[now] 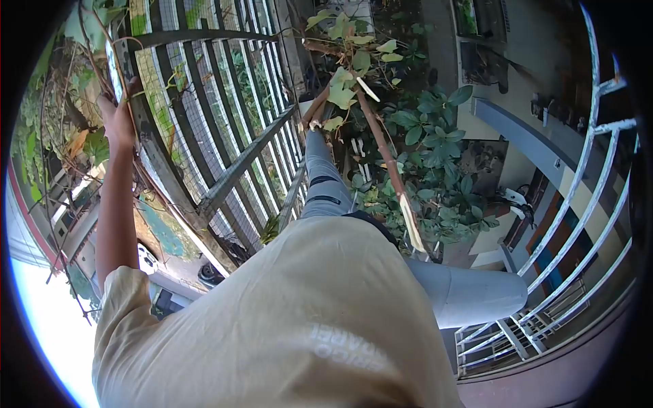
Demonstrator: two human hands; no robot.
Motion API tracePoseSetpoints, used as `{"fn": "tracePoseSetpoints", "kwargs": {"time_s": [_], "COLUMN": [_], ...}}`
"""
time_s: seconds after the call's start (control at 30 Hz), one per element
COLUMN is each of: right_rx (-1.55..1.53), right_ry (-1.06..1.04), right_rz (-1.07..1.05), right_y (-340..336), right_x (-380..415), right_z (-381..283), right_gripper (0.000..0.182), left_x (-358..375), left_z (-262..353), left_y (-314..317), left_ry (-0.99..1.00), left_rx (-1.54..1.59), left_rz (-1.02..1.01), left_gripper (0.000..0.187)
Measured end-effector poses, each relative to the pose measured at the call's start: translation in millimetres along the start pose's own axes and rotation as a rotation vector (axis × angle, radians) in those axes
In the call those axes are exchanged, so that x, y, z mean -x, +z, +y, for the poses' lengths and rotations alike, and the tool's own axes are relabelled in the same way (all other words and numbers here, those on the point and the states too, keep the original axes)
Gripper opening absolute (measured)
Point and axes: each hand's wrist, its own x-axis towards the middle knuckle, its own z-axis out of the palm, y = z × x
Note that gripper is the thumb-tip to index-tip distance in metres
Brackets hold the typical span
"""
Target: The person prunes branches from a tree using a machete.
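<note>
left hand: closed round thin vine by railing, upper left
right hand: gripping cut branch at its upper end
branch: leafy, stiff, likely light; splintered low end, hold bare stem

Left hand up high, gripping the metal fence among dry vine stems. Right hand hidden. Cut leafy branch leans across gray-trousered leg. White railing on right, potted foliage below.
</note>
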Motion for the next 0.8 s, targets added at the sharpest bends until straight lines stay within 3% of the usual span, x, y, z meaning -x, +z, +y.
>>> {"fn": "tracePoseSetpoints", "kwargs": {"time_s": [0.27,0.33,0.47,0.63,0.67,0.77,0.8], "right_rx": [0.087,0.108,0.114,0.123,0.122,0.118,0.112], "right_ry": [0.089,0.085,0.067,0.046,0.04,0.017,0.008], "right_rz": [0.005,0.0,0.012,0.055,0.068,0.088,0.092], "right_y": [-34.7,-45.9,-70.4,-125.6,-137.4,-163.2,-167.8], "right_x": [8.1,7.7,3.5,6.5,8.0,9.2,8.6], "right_z": [104.6,101.8,69.4,24.0,15.9,-5.0,-11.2], "right_gripper": [0.052,0.052,0.053,0.053,0.053,0.054,0.054], "left_x": [-6.6,1.4,4.7,22.5,23.3,22.9,25.8], "left_z": [-8.2,-2.6,-5.9,31.1,38.2,36.2,39.4], "left_y": [4.4,9.0,6.7,2.8,-3.6,-3.6,-1.4], "left_ry": [0.038,0.097,0.079,-0.054,-0.106,-0.087,-0.042], "left_rx": [-0.101,-0.044,-0.162,-0.194,-0.122,-0.126,-0.085], "left_rz": [0.017,0.102,0.015,0.01,-0.089,-0.063,-0.003], "left_gripper": [0.103,0.104,0.104,0.095,0.119,0.094,0.072]}}
